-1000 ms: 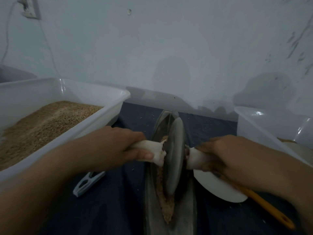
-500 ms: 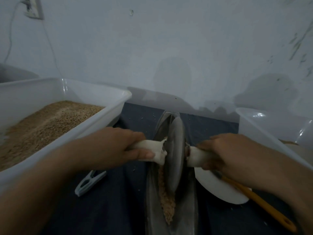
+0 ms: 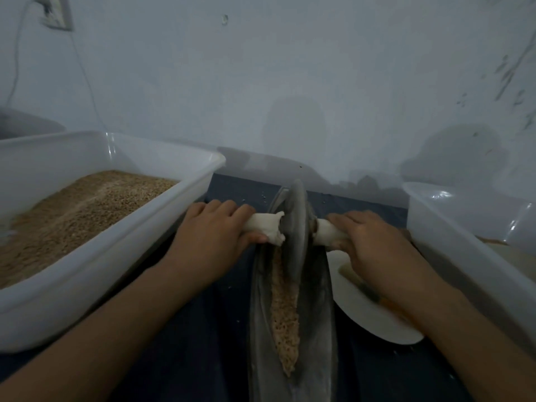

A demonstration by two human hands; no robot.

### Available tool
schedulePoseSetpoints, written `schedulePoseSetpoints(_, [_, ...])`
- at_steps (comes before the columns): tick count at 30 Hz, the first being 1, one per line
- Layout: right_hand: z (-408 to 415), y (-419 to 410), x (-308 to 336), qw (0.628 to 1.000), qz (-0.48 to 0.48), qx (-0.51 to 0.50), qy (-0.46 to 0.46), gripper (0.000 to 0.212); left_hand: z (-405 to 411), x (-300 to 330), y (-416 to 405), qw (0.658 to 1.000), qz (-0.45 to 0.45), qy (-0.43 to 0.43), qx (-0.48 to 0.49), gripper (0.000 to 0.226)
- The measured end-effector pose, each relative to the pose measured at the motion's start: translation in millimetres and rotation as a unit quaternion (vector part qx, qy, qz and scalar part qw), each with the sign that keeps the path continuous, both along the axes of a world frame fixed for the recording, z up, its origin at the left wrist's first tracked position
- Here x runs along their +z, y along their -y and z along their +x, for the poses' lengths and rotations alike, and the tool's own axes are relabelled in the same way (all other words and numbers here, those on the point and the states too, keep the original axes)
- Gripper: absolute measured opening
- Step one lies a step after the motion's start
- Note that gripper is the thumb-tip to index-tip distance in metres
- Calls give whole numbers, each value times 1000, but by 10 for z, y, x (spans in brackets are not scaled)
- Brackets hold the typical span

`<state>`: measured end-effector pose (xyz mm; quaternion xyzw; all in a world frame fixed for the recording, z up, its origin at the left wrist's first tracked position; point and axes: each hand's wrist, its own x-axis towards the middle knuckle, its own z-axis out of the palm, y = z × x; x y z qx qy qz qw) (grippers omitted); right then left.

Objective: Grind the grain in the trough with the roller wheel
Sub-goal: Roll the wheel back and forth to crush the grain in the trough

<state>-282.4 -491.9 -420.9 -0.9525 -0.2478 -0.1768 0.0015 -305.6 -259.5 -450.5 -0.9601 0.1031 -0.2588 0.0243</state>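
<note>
A long grey trough lies in the middle of the dark worktop, running from the near edge toward the wall. The grey roller wheel stands on its edge in the far end of the trough. A strip of brown grain lies along the bottom of the trough, in front of the wheel. The left hand curls around the white handle on the left side of the wheel. The right hand curls around the white handle on the other side. A big white tub of grain sits at the left edge. Another white tub sits at the right edge, with a white plate just beside the trough.
</note>
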Motion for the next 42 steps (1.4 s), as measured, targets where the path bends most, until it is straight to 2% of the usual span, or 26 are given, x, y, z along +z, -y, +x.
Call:
schedulePoseSetpoints(4, [-60,24,80,999,-34,12,-29,36,-37,77,-69,998,-2,-26,-54,56])
schedulePoseSetpoints(6, [-156,32,163,995,-81,32,-42,28,-131,197,-136,987,-35,-116,-104,57])
schedulePoseSetpoints(9, [-349,95,314,989,-94,70,-95,16,-312,395,-215,950,-95,-251,-160,59])
schedulePoseSetpoints(12, [-479,120,401,982,-83,88,-146,11,-360,450,-234,940,-99,-281,-169,59])
schedulePoseSetpoints(14, [-458,102,366,986,-71,84,-127,10,-341,438,-213,941,-107,-285,-150,63])
schedulePoseSetpoints(16, [-352,81,286,993,-64,57,-83,21,-269,363,-168,956,-99,-254,-113,67])
schedulePoseSetpoints(18, [-203,59,182,998,-39,29,-45,31,-163,224,-100,984,-56,-154,-64,60])
schedulePoseSetpoints(20, [-80,27,83,1000,-7,8,-25,34,-68,83,-43,999,-26,-31,-26,53])
schedulePoseSetpoints(22, [-13,6,12,1000,7,-2,-5,35,-6,8,-24,1000,-10,11,-7,53])
schedulePoseSetpoints(26, [-47,41,66,1000,-22,9,-18,35,11,56,-86,998,-13,-19,-51,56])
schedulePoseSetpoints(29, [-206,54,214,994,-78,41,-61,27,-135,226,-183,980,-64,-143,-123,66])
schedulePoseSetpoints(31, [-353,62,325,988,-94,66,-99,20,-256,354,-247,949,-109,-248,-160,63])
schedulePoseSetpoints(33, [-477,82,430,982,-97,83,-136,17,-307,417,-291,930,-123,-297,-180,58])
schedulePoseSetpoints(36, [-546,99,486,978,-87,84,-172,13,-321,434,-279,928,-121,-304,-181,60])
schedulePoseSetpoints(38, [-482,82,433,982,-75,72,-158,16,-297,408,-240,936,-116,-296,-153,64])
schedulePoseSetpoints(40, [-353,58,335,990,-64,45,-118,22,-222,339,-189,955,-110,-249,-119,68])
schedulePoseSetpoints(42, [-209,35,222,996,-43,19,-76,30,-112,223,-132,982,-69,-156,-81,66])
